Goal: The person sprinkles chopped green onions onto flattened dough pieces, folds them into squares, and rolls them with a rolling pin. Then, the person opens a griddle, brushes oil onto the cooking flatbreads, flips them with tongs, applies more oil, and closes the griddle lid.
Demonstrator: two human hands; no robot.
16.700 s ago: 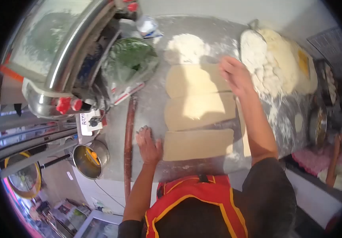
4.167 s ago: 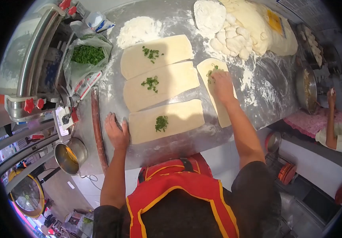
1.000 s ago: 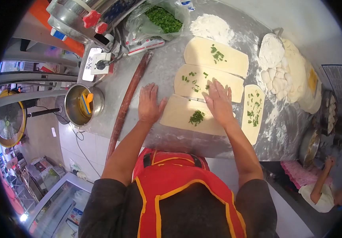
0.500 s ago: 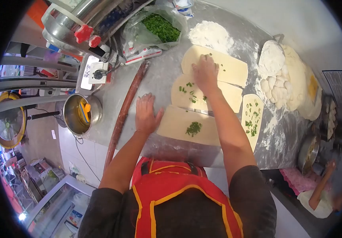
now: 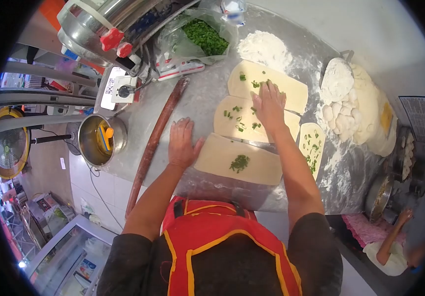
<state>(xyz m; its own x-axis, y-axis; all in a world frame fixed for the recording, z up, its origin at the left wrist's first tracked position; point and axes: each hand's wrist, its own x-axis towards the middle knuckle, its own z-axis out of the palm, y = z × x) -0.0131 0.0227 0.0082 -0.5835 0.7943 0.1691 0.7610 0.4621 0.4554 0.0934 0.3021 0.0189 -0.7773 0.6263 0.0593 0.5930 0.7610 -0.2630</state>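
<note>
My left hand [image 5: 183,143] lies flat on the metal table [image 5: 143,118], fingers stretched out, beside the near dough sheet. A small heap of chopped scallions [image 5: 239,163] sits on that near dough sheet [image 5: 267,167]. My right hand [image 5: 270,109] reaches over the far dough sheet [image 5: 294,91], its fingers extended against the surface with scallion bits around the fingertips. Part of the middle dough sheet [image 5: 225,126], dotted with scallions, is hidden by my right hand and forearm. A narrower dough strip [image 5: 303,148] with scattered scallions lies to the right.
A long rolling pin [image 5: 160,133] lies left of my left hand. Behind are a bag of chopped scallions [image 5: 205,37] and a flour pile [image 5: 264,49]. Dough lumps [image 5: 341,116] sit at right, a metal pot [image 5: 118,140] at left. Another person's arm [image 5: 395,237] shows lower right.
My right hand has shifted right across the far dough sheet, its fingers now straighter. More scallion pieces show on that sheet. My left hand stays in place.
</note>
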